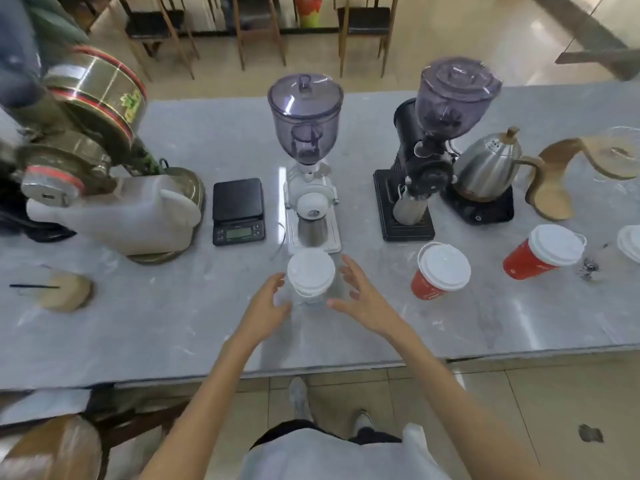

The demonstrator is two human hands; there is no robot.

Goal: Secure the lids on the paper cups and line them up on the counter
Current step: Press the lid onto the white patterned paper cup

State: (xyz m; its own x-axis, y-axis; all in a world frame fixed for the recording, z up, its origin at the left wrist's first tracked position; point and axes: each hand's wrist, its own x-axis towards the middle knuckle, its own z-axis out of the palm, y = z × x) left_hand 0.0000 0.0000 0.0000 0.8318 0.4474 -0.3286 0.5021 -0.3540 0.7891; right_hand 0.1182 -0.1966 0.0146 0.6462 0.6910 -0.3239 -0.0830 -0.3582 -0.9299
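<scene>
counter (pixel 138 323) grey, marbled, running the full width of the view. far left: large green and gold machine (pixel 79 133) over a white plastic jug (pixel 131 216); round tan object (pixel 67 292) nearer the edge, with a thin dark stick lying beside it. black scale (pixel 238 211) next, then white grinder (pixel 308 161) with a clear hopper on top.

white cup (pixel 310 279), lid on, upright just in front of the white grinder's base, roughly mid-counter. person's left hand (pixel 268 308) just beside it on the left, fingers spread and curled; right hand (pixel 360 299) just beside it on the right, fingers spread wide. both hands are splayed around the cup and hold nothing. whether any fingertip touches the cup wall cannot be told, since motion blur hides the lower part.

right of that: black grinder (pixel 426 150), steel kettle (pixel 488 168) on a black base. in front of them, first red cup (pixel 440 271) with white lid, upright; second red cup (pixel 543 252) with white lid further right, appearing to lean left in the wide view. another white lid (pixel 630 247) cut by the right frame edge; its cup is not visible. curved wooden stand (pixel 561 178) behind.

the three full-view cups sit well apart, in a loose row.
</scene>
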